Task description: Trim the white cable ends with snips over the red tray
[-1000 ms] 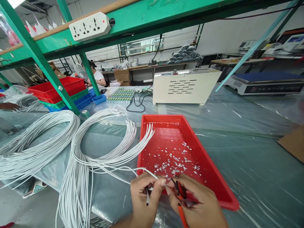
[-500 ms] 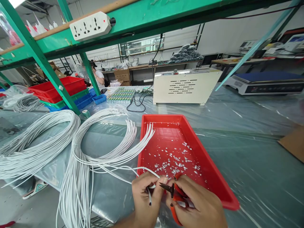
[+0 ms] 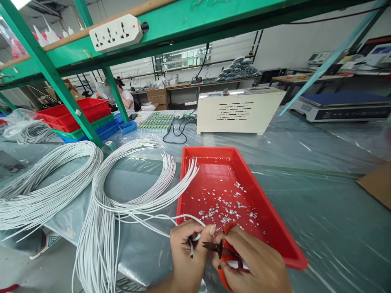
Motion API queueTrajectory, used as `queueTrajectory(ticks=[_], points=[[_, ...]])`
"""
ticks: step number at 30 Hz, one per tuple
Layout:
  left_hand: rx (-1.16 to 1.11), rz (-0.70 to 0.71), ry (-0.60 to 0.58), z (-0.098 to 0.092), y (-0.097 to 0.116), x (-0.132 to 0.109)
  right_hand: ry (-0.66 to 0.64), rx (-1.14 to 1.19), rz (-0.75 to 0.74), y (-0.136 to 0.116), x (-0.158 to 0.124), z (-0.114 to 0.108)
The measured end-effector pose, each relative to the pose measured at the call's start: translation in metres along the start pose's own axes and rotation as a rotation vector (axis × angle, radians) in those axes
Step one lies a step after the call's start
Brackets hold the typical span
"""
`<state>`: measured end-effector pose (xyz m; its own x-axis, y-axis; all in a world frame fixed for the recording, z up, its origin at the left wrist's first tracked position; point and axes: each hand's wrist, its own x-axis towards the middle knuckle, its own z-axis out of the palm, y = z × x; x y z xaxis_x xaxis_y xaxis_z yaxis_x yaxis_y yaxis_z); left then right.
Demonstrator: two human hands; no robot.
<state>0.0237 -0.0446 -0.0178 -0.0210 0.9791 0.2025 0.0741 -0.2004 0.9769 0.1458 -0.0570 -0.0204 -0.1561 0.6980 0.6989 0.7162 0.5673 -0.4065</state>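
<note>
my left hand [image 3: 180, 248] has a white cable [image 3: 190, 218] pinched btwn thumb & forefinger, at the near end of the red tray [image 3: 269, 207]; a cable end [image 3: 192, 250] pokes out under my curled fingers. right hand [image 3: 258, 258] is wrapped round the orange-handled snips [image 3: 224, 253], dark blades beside my left thumb. can't tell if the right fingertips touch cable too, view's blocked. cable's prob light, springy, a bit slick; best pinched close to the tip w/ slack left behind.
</note>
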Motion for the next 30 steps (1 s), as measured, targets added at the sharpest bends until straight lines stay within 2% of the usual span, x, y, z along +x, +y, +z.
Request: queueTrajectory(ticks=[4,8,12,15,18,22,24,27,30], points=[[-0.024,-0.073,0.004,0.002,0.003,0.004,0.005,-0.096,-0.083,-0.001,0.0,0.001],[0.008,-0.089,0.018,0.001,0.004,0.008,0.001,-0.127,-0.154,0.0,-0.004,0.003],[0.018,-0.108,0.023,-0.003,0.003,0.009,-0.048,-0.042,-0.108,0.005,-0.007,-0.002],[-0.002,-0.13,0.016,-0.005,0.005,0.01,-0.025,-0.063,-0.103,0.013,-0.002,-0.011],[-0.044,-0.15,-0.025,-0.007,0.008,0.013,0.016,-0.18,-0.092,0.022,0.008,-0.018],[-0.107,-0.198,-0.054,-0.01,0.011,0.017,0.014,-0.419,0.03,0.037,0.02,-0.022],[-0.13,-0.237,-0.072,-0.011,0.013,0.02,-0.005,-0.454,0.075,0.042,0.024,-0.023],[-0.155,-0.281,-0.131,-0.014,0.017,0.025,-0.039,-0.22,0.113,0.041,0.028,-0.026],[-0.168,-0.294,-0.221,-0.016,0.021,0.03,-0.132,0.136,0.053,0.03,0.034,-0.029]])
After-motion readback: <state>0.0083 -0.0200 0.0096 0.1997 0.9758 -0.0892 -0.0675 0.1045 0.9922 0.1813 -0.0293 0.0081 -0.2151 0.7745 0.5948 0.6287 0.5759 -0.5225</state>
